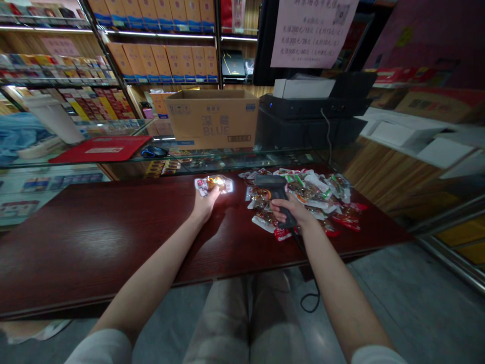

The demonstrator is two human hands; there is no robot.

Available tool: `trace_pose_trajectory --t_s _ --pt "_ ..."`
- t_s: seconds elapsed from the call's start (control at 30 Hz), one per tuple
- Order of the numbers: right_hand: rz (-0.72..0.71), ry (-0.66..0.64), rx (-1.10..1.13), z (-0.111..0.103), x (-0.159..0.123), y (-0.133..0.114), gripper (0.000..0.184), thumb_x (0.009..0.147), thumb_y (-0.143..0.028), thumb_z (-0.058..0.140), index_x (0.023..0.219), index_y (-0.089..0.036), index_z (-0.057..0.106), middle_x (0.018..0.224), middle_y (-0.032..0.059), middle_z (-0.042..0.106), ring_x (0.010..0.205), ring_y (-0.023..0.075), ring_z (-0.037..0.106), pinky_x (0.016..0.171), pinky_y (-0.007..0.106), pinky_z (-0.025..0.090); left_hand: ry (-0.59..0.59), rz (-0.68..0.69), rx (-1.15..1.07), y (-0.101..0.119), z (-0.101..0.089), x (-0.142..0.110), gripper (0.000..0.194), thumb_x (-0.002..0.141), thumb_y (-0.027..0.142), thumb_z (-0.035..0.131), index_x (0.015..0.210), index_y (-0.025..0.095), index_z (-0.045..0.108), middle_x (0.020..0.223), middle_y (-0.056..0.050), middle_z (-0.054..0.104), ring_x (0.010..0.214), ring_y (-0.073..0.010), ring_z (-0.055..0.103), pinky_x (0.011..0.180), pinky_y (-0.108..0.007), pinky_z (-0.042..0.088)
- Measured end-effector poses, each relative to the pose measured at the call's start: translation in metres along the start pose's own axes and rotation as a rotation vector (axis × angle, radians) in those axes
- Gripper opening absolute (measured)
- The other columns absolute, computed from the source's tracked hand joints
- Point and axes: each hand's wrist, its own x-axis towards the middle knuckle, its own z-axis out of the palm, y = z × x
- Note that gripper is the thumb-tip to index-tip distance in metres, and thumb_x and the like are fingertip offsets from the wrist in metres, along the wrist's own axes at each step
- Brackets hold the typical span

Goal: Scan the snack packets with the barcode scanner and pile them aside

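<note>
A: Hands, and what each holds?
B: Two. Left hand (205, 203), one, centre of the frame: thumb and fingers pinching one snack packet (214, 185), glossy transparent plastic, brown contents, brightly lit. Right hand (293, 210), one, right of centre: fingers curled round the grip of one barcode scanner (273, 183), matte dark plastic, pistol-shaped.

A: How far open are they?
B: Left, closed to the packet's thickness. Right, closed round the handle; neither is spread.

A: Other packets?
B: One loose pile of packets (312, 189), right of centre, beneath and beside the scanner; crinkled, shiny film, clear, white and red. They overlap, so no sure count.

A: Cord?
B: One black cable (317, 288), running from the scanner's handle over the desk edge, looped at lower right.

A: Surface?
B: One desk (113, 217), dark reddish-brown, smooth and wood-grained, across the middle of the frame.

A: Behind it?
B: One cardboard carton (212, 119), oblong, marked "BLUE", upper centre. Upper left: one computer mouse (154, 151), one flat red mat (102, 150), one white tumbler (55, 119), cylindrical. Upper right: one printed notice (312, 33), pale pink paper.
</note>
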Motion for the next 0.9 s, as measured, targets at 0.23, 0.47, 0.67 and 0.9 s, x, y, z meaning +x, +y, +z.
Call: trace_pose_trajectory --t_s 0.23,0.47,0.67,0.9 --pt "-0.008 0.023 0.035 0.000 0.000 0.001 0.031 0.071 -0.031 0.074 0.082 -0.020 0.047 0.054 -0.0078 0.049 0.033 0.0043 0.035 0.032 0.019 0.027 -0.009 0.005 0.071 0.004 0.001 -0.004 0.041 0.066 0.026 0.079 0.100 0.020 0.057 0.098 -0.005 0.070 0.103 -0.0224 0.066 0.099 -0.042 0.051" --pt "-0.049 0.087 0.051 -0.007 0.001 0.002 0.033 0.070 -0.033 0.074 0.084 -0.021 0.046 0.053 -0.0085 0.049 0.032 0.0041 0.032 0.031 0.018 0.025 -0.059 0.018 0.437 0.021 -0.026 0.015 0.037 0.072 0.032 0.069 0.105 0.018 0.060 0.096 -0.007 0.070 0.094 -0.0246 0.067 0.088 -0.040 0.054" --pt "-0.055 0.161 0.026 -0.012 -0.006 -0.006 0.035 0.069 -0.033 0.076 0.081 -0.020 0.046 0.054 -0.0068 0.051 0.036 0.0050 0.038 0.032 0.018 0.029 -0.037 -0.019 1.461 0.058 -0.071 0.028 0.039 0.076 0.025 0.060 0.113 0.014 0.064 0.113 -0.024 0.068 0.117 -0.0442 0.057 0.099 -0.059 0.041" --pt "-0.052 0.188 -0.007 -0.014 -0.005 -0.004 0.037 0.071 -0.035 0.076 0.079 -0.021 0.043 0.057 -0.0064 0.051 0.038 0.0052 0.040 0.033 0.018 0.030 -0.067 0.213 1.794 0.053 -0.066 0.011 0.065 0.087 0.037 0.047 0.145 0.007 0.042 0.157 -0.027 0.025 0.148 -0.0432 0.016 0.114 -0.066 0.013"
